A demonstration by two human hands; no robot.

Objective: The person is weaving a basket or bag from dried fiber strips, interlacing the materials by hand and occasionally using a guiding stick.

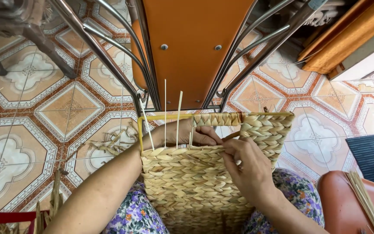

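A half-woven straw basket (187, 182) rests on my lap, built on a yellow wire frame (140, 130). Its near wall and right wall (267, 130) are plaited in pale braid. My left hand (187, 133) reaches inside the basket behind the near wall and grips its top edge. On the front of that edge lies my right hand (247, 167), its fingers pinching a straw strand by the rim. Several thin pale upright strips (166, 112) stick up from the rim next to my left hand.
An orange chair (187, 47) with chrome legs stands straight ahead on the patterned tile floor (44, 112). Loose straw (109, 143) lies left of the basket. A bundle of strips (364, 199) lies on a red-brown stool at lower right, and a dark mat (373, 158) is beyond it.
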